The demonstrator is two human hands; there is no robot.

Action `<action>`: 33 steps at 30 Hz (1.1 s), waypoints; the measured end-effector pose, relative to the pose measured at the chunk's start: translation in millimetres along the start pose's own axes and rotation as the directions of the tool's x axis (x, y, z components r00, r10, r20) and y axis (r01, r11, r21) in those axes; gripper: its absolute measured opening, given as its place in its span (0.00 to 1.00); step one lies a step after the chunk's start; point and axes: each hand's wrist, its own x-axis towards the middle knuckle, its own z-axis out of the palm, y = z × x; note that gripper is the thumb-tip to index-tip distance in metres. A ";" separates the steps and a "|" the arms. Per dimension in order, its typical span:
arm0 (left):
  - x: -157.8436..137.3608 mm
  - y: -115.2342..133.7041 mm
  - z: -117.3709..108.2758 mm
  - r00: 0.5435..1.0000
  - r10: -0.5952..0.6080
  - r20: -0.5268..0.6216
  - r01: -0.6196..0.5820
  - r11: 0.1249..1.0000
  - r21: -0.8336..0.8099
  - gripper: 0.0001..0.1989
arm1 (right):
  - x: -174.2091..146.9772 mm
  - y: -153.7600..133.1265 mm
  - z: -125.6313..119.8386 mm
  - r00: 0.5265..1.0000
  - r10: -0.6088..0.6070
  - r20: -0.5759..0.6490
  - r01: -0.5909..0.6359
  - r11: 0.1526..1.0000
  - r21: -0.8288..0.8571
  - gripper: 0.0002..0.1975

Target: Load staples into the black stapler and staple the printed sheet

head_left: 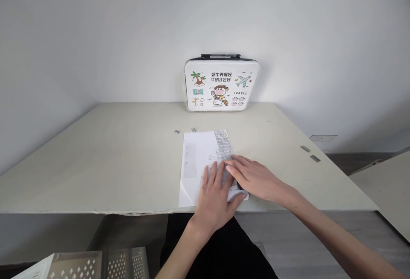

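Observation:
A white sheet of paper [198, 155] with a grey printed block along its right side lies near the table's front edge. My left hand [216, 198] rests flat on the paper's lower right part, fingers spread. My right hand [256, 178] lies flat on the paper's right edge, fingers together and pointing left, its fingertips touching those of the left hand. A small dark object shows under my right palm; I cannot tell what it is.
The pale table [112, 159] stands against a white wall. A white case [221, 84] with cartoon travel pictures stands upright at the back. Strips of staples [177, 132] lie behind the paper and at the right edge [310, 153]. A perforated metal tray [96, 264] sits below left.

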 end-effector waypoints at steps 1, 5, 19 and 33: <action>-0.1 -0.2 0.3 1.000 0.000 -0.003 0.000 1.000 0.000 0.34 | -0.1 0.1 -0.4 1.000 -0.002 0.001 0.002 1.000 0.004 0.32; -1.0 -1.8 3.3 0.999 0.009 -0.034 -0.009 1.000 0.001 0.34 | -0.7 1.6 -1.3 1.000 0.002 0.003 -0.002 0.999 0.038 0.32; -1.7 -1.0 1.7 0.999 0.011 -0.038 -0.010 1.000 0.019 0.33 | 0.4 0.3 0.8 1.000 0.025 0.013 -0.025 0.999 0.035 0.32; -3.4 3.2 3.1 0.998 -0.019 -0.060 0.021 0.999 0.031 0.33 | 2.9 -2.3 2.9 0.999 0.052 -0.013 -0.052 0.999 0.016 0.30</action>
